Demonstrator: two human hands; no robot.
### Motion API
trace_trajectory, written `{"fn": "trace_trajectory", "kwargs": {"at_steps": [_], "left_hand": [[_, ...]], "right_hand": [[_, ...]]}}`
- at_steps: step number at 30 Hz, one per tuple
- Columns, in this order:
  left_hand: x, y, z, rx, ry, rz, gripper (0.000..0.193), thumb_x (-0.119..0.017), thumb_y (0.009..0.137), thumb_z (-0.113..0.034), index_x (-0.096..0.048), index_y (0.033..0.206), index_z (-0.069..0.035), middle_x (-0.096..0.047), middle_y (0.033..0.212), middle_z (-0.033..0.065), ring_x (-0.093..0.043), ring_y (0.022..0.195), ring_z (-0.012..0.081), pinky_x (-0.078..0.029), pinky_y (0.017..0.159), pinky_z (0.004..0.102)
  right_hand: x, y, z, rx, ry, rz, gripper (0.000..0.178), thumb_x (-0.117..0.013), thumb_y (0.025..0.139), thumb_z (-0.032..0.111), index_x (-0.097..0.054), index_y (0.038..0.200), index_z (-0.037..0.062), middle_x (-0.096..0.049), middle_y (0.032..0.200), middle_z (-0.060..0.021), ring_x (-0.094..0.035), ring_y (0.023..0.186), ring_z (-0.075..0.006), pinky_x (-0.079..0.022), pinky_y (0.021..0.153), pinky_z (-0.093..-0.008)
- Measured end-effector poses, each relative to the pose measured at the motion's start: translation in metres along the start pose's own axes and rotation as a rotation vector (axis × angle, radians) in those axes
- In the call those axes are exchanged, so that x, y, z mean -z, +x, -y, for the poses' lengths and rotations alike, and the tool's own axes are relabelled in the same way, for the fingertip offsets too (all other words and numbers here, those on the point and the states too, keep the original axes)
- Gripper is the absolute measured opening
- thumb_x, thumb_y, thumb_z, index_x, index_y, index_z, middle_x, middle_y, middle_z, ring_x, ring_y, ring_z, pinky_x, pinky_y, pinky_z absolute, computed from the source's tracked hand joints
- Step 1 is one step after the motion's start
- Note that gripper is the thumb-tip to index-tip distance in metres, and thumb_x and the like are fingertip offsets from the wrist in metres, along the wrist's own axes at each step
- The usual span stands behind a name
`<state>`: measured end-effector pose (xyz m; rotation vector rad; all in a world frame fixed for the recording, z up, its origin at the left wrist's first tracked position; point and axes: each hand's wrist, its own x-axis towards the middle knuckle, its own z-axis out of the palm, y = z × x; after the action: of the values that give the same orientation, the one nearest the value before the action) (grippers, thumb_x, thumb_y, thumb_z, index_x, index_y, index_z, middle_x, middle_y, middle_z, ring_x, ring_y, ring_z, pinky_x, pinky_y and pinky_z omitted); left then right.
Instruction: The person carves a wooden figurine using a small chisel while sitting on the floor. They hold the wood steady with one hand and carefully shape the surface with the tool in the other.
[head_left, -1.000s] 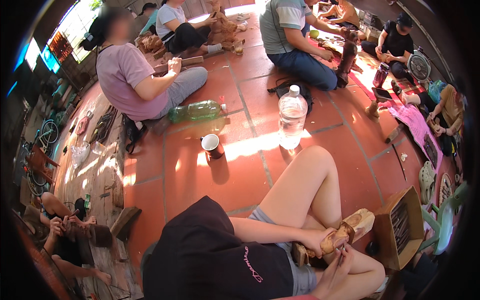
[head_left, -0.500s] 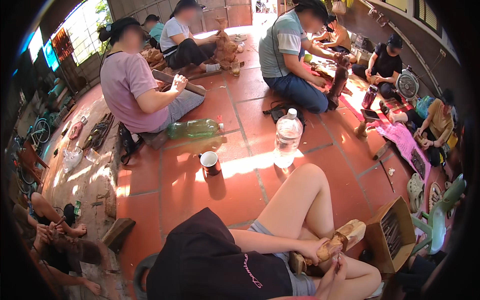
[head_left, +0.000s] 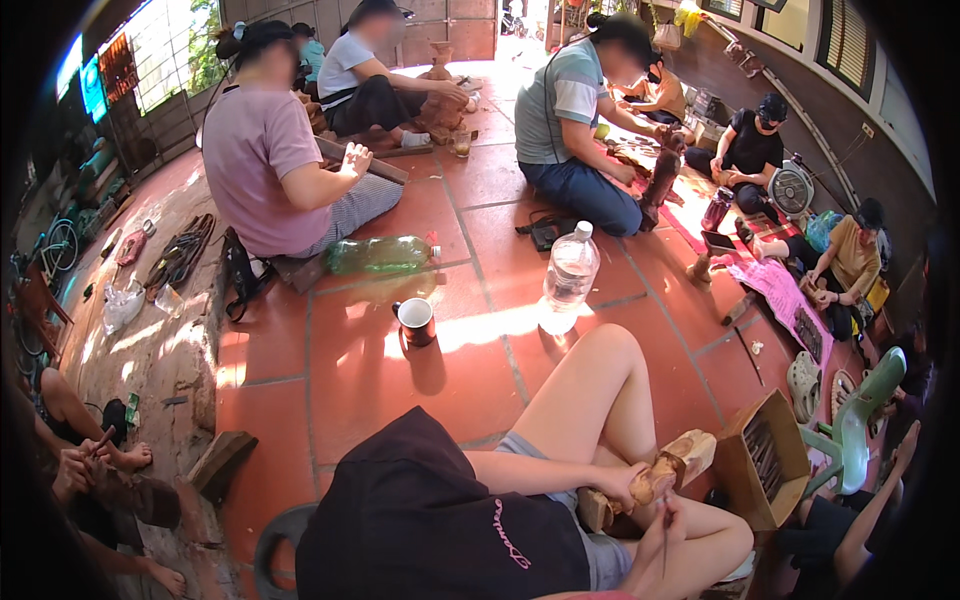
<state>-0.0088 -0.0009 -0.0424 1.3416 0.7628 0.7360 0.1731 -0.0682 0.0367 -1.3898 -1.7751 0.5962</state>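
My left hand (head_left: 622, 486) is wrapped round a partly carved wooden figure (head_left: 656, 482) above my lap. The figure's far end is a pale, squared block (head_left: 694, 452). Just below it my right hand (head_left: 668, 522) is closed on a thin carving tool (head_left: 665, 553), its slim shaft pointing down past my fingers. The hand is close to the carving's lower side; whether the tool touches the wood I cannot tell. Against my thigh, under my left wrist, sits a wooden block (head_left: 596, 508).
Beside my knees stands a cardboard box (head_left: 768, 462) of carving tools, with a green plastic chair (head_left: 862, 425) behind it. A large water bottle (head_left: 570, 275), a mug (head_left: 415, 322) and a green bottle (head_left: 380, 255) are on the tiles. Several people work around, one in pink (head_left: 270, 165).
The view has shifted slightly. My right hand has turned, and the tool's shaft now shows below it. My left hand still grips the carving. More of a person's legs shows at the right edge.
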Motion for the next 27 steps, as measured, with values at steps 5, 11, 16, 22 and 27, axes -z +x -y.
{"fn": "trace_trajectory", "kwargs": {"at_steps": [5, 11, 16, 22, 27], "left_hand": [[-0.003, 0.001, 0.008, 0.023, -0.014, 0.021, 0.107, -0.085, 0.060, -0.005, -0.019, 0.144, 0.002, -0.055, 0.123, 0.0157, -0.053, 0.120, 0.0233, -0.045, 0.099, 0.0323], [-0.010, 0.013, 0.024, 0.000, -0.003, -0.023, 0.107, -0.085, 0.061, -0.007, -0.018, 0.145, 0.001, -0.054, 0.125, 0.0154, -0.052, 0.121, 0.0244, -0.042, 0.102, 0.0332], [-0.004, -0.001, 0.005, 0.003, -0.033, -0.003, 0.109, -0.084, 0.062, -0.007, -0.016, 0.146, 0.002, -0.054, 0.124, 0.0165, -0.053, 0.120, 0.0250, -0.045, 0.099, 0.0340], [-0.007, -0.013, -0.020, 0.103, 0.007, -0.007, 0.111, -0.086, 0.058, -0.014, -0.019, 0.145, 0.002, -0.056, 0.123, 0.0193, -0.056, 0.116, 0.0278, -0.048, 0.095, 0.0353], [-0.004, -0.001, 0.000, 0.106, 0.094, -0.080, 0.111, -0.085, 0.056, -0.016, -0.020, 0.144, 0.001, -0.058, 0.119, 0.0214, -0.058, 0.113, 0.0303, -0.049, 0.094, 0.0364]], "right_hand": [[-0.006, -0.002, -0.015, 0.132, -0.135, 0.018, 0.020, -0.060, 0.093, 0.000, -0.059, 0.112, -0.0043, -0.064, 0.101, -0.0165, -0.063, 0.094, -0.0221, -0.051, 0.085, -0.0331], [-0.010, -0.047, -0.001, 0.106, 0.003, 0.001, 0.014, -0.063, 0.091, -0.001, -0.061, 0.105, -0.0029, -0.067, 0.098, -0.0177, -0.066, 0.086, -0.0243, -0.052, 0.080, -0.0338], [-0.002, -0.023, 0.013, 0.054, -0.054, -0.066, 0.019, -0.063, 0.092, 0.002, -0.061, 0.110, -0.0026, -0.067, 0.101, -0.0185, -0.066, 0.090, -0.0242, -0.052, 0.081, -0.0336], [-0.020, -0.026, -0.010, 0.089, -0.110, -0.132, 0.021, -0.062, 0.093, 0.003, -0.061, 0.113, -0.0026, -0.066, 0.097, -0.0165, -0.065, 0.087, -0.0261, -0.052, 0.080, -0.0345], [-0.013, -0.043, 0.002, 0.296, -0.144, 0.006, 0.019, -0.062, 0.092, 0.002, -0.061, 0.110, -0.0037, -0.065, 0.096, -0.0141, -0.064, 0.085, -0.0237, -0.052, 0.078, -0.0344]]}}
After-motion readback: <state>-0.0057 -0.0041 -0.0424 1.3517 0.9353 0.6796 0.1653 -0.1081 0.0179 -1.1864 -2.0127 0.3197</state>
